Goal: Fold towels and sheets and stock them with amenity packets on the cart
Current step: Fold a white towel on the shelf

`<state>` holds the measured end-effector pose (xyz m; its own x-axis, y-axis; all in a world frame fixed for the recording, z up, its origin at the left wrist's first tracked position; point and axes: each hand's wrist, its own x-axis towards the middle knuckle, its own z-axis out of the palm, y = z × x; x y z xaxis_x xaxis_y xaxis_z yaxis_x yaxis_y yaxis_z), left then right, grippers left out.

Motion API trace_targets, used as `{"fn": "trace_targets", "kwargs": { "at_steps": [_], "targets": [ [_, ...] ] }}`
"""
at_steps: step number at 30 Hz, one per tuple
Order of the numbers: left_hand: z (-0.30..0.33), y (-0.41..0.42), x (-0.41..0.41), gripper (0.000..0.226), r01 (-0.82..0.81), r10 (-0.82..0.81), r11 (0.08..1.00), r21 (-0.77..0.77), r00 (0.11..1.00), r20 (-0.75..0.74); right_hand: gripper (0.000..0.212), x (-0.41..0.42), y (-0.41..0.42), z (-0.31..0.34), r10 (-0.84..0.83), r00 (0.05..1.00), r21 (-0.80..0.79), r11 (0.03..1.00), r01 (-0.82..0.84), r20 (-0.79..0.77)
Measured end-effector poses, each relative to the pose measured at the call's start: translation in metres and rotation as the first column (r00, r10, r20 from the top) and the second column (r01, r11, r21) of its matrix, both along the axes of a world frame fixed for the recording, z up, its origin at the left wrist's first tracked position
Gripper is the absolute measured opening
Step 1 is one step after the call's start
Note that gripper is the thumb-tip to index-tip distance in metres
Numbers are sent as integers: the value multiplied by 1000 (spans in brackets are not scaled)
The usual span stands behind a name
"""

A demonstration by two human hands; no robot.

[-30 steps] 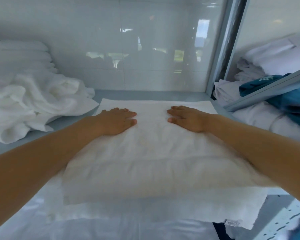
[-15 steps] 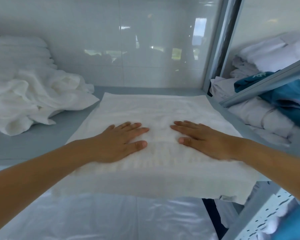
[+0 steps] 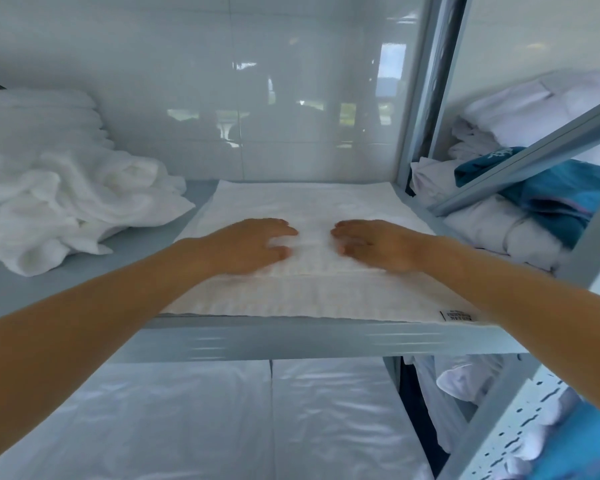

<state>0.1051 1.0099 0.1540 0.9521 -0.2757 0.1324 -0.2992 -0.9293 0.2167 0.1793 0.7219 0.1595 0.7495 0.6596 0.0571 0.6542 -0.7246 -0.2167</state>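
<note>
Both hands, left and right, flat on towel, fingers relaxed; blue shelf, tiled wall, crumpled linen left, linens right.

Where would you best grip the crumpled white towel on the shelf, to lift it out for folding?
Probably the loose flap of the crumpled white towel pointing toward the folded towel, approached from the front right: that edge lies free on the shelf, while its far side butts the towel stack.
</note>
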Motion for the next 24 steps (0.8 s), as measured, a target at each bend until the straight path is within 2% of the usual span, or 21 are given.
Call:
{"fn": "trace_targets", "kwargs": {
  "at_steps": [2, 4, 5, 8, 11, 15, 18, 20, 24],
  "targets": [
    [-1, -12, -20, 48, 139, -130, 986, -92, 987, 95, 63, -27, -3, -6, 81, 994, 133, 989, -71, -68],
    [-3, -25, -35, 43, 189, -180, 979, -77, 978, 108, 62, -51, -5, -12, 140, 985, 187, 975, -119, -101],
    [-3, -30, -38, 41, 179, -174, 983, -34, 979, 106, 58, -57, -4, -13, 151, 985, 183, 974, -135, -77],
    [0, -37, -40, 36, 134, -146, 986, 103, 982, 117, 42, -60, -4, -12, 156, 979, 82, 982, -168, 128],
    [-1, -25, -41, 36, 110, -130, 980, 169, 984, 118, 40, -56, -15, -9, 137, 967, 25, 989, -146, 213],
    [-10, 24, -47, 50, 14, -35, 990, 140, 989, 144, 43, -45, -55, -12, -17, 970, 49, 999, 6, 244],
    [-18, 68, -58, 50, -64, 57, 998, 29, 981, 188, 34, -37, -84, -18, -206, 936, 153, 974, 168, 286],
    [-20, 80, -64, 48, -68, 72, 997, -29, 979, 190, 30, -34, -92, -24, -293, 897, 217, 949, 230, 330],
    [-2, 77, -54, 35, -86, 105, 992, -91, 968, 229, 29, -30, -83, -12, -371, 831, 219, 927, 305, 415]
  ]
}}
